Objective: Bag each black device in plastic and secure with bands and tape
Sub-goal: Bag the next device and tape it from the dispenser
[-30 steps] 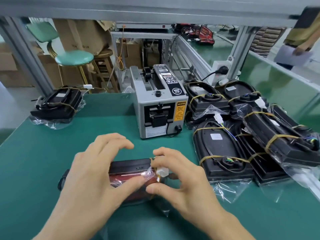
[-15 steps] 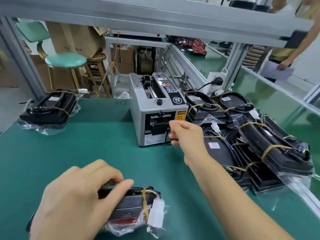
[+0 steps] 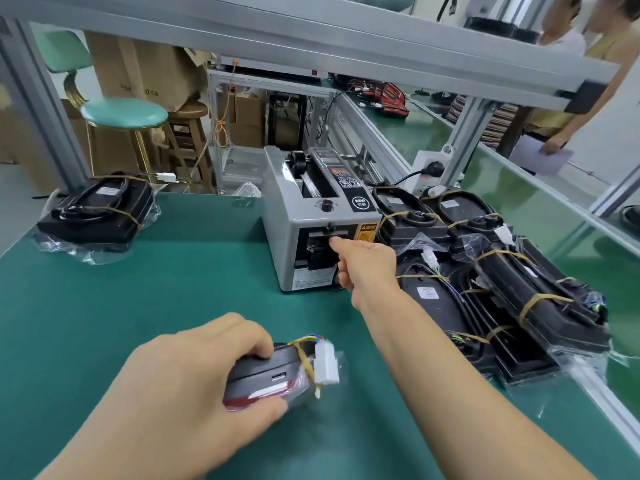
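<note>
On the green table [image 3: 145, 306], at about six o'clock in the view, the left hand [image 3: 187, 393] grips a black device [image 3: 266, 374] with fingers curled over its top and the thumb pressed against its near side. The device lies inside a clear plastic bag [image 3: 334, 362], whose loose end sticks out past a white plug [image 3: 326, 363] on coloured wires. A yellowish rubber band [image 3: 304, 362] runs around the bagged device just beside the plug.

The right hand [image 3: 367, 266] is stretched toward twelve o'clock, its fingertips at the front slot of the grey tape dispenser [image 3: 311, 220]. The fingers are bent toward the opening, but whether they pinch any tape cannot be told.

At two to three o'clock a pile of bagged devices [image 3: 502, 278] lies stacked and overlapping, each black, wrapped in clear plastic and crossed by rubber bands, with cables coiled on top. At ten o'clock, well apart from the pile, one more bagged device [image 3: 100, 209] sits alone near the table's far left edge, also banded, with plastic spilling out beneath it.

Beyond the table stand a green stool [image 3: 124, 114] and cardboard boxes [image 3: 138, 67]. At one o'clock another person [image 3: 588, 77] holds a sheet of paper [image 3: 540, 159].
</note>
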